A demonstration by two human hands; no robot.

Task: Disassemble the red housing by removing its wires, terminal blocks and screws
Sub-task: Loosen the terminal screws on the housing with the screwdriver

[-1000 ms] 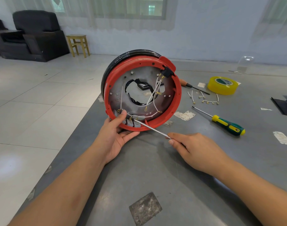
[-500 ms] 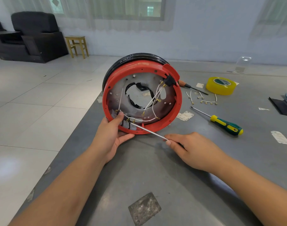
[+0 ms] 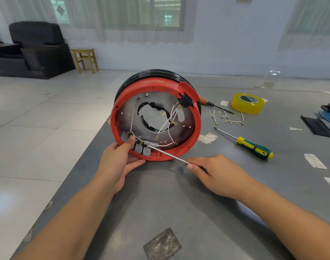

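**Driver on the lower-left terminal, shaft slanting up-left**

Grey table [image 3: 160, 203] in a tiled room; notes run near to far.

Right hand [image 3: 214, 175], nearest, fingers curled round a screwdriver [image 3: 166, 153], handle hidden in the palm. Shaft runs from the hand up and left, tip at the terminal blocks [image 3: 141, 149] on the lower-left inner rim.

Left hand [image 3: 119, 162] grips the housing [image 3: 196, 126] at that same low edge, thumb pressed inside just beside the tip, fingers under the rim. Housing stands on edge, open face toward the person, straight ahead of both hands.

White wires [image 3: 168, 121] cross the plate up to a black block [image 3: 185, 101] at upper right.

Judgement: the coming turn depends on keeping the shaft in line with the screw; the left hand is closer and steadies it.

Beyond, right: spare driver [image 3: 254, 148], loose wires [image 3: 228, 117], yellow tape [image 3: 247, 103].
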